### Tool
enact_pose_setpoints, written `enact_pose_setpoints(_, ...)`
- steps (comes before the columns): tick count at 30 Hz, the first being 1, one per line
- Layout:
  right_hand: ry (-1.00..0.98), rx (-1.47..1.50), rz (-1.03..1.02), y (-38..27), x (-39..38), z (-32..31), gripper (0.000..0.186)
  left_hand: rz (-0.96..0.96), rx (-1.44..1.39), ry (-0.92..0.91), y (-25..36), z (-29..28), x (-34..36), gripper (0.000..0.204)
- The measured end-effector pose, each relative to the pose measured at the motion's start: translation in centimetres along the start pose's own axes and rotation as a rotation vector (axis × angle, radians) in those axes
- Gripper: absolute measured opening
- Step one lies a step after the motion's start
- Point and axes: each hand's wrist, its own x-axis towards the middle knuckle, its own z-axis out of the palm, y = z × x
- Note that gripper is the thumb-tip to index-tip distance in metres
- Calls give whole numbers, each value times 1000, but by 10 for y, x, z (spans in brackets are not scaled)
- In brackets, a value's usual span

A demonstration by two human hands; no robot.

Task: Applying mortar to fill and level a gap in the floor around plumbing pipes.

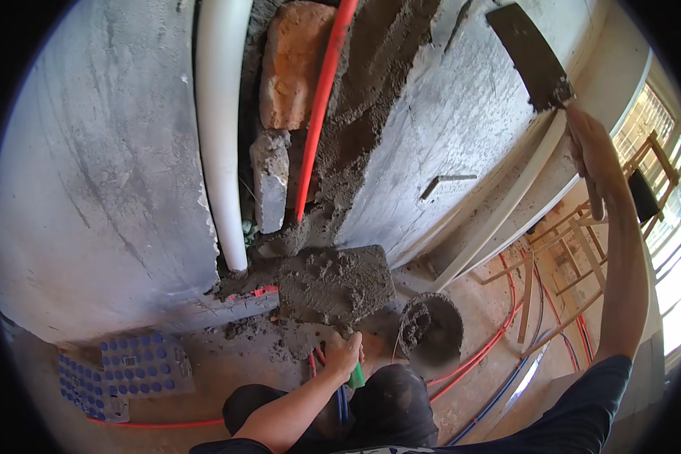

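My left hand (344,357) is closed round the green handle of a mortar hawk (337,284). The flat board carries a rough layer of grey mortar and is close to the foot of the wall. At the upper right my raised right hand (592,147) grips a plastering trowel (530,57), its dark blade pointing up and left near the pale wall. A white pipe (223,136), an orange brick (299,64), a grey block (271,181) and a red pipe (325,106) run along the wall recess. Wet mortar (374,83) covers its right side.
A dark bucket (446,337) with mortar inside stands right of the hawk. Blue-dotted plastic panels (138,365) lie at lower left. Red and blue tubes (499,344) cross the floor. A wooden frame (583,250) is at the right, and a metal bar (448,178) sticks out of the wall.
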Motion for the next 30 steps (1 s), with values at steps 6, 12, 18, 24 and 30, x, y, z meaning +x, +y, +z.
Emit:
enact_pose_setpoints(6, -248, -32, 383, 188, -92, 50, 27, 59, 204, -42, -22, 6, 2, 30)
enact_pose_setpoints(12, -1003, -889, 104, 364, -216, 137, 48, 204, 357, -69, -41, 0, 22, 27)
enact_pose_setpoints(18, -661, -1283, 89, 539, -257, 237, 24, 283, 575, -11, -19, 7, 10, 23)
enact_pose_setpoints(24, -998, -1157, -385, 498, -273, 312, 22, 140, 463, 60, -29, 1, 9, 18)
enact_pose_setpoints(30, -1180, -981, -540, 432, -216, 241, 23, 57, 368, 81, -35, 10, 21, 16)
